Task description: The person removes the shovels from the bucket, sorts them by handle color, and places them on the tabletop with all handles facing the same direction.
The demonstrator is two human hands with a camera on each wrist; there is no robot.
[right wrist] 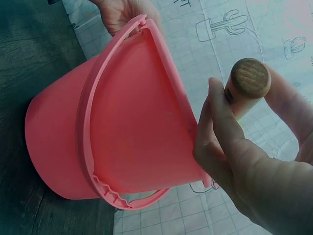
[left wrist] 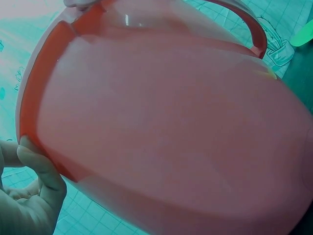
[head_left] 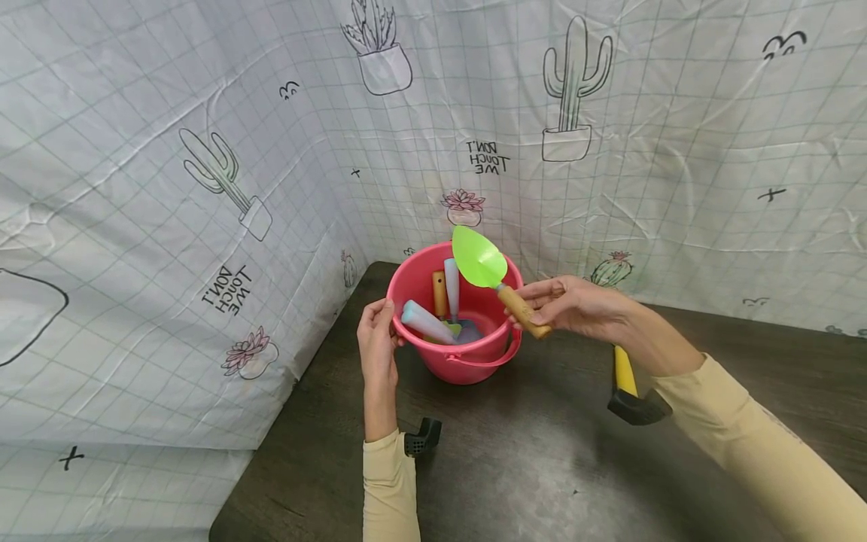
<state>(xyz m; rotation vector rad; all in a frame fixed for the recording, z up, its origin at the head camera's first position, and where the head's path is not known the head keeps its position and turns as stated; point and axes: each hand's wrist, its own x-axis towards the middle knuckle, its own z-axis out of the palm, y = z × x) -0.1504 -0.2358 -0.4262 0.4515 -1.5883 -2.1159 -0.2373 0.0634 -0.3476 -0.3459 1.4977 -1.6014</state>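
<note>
A pink bucket [head_left: 467,371] stands on the dark table, its handle folded down. My left hand [head_left: 378,339] pinches the bucket's rim on the left side, thumb and fingers also visible in the left wrist view. In my right hand [head_left: 576,305] is a trowel [head_left: 479,257], held by its wooden handle [right wrist: 250,81] between thumb and fingers. The trowel's bright green blade points up and left above the bucket's opening. Inside the bucket lie a wooden-handled tool [head_left: 439,293] and two tools with pale blue handles [head_left: 427,321]; their heads are partly hidden.
A yellow handle-like thing [head_left: 625,369] shows beside the right forearm, partly hidden. White gridded cloth [head_left: 460,90] with cactus drawings hangs at the back and left, close behind the bucket. Dark tabletop [head_left: 528,467] extends in front. Black devices [head_left: 423,436] sit at the wrists.
</note>
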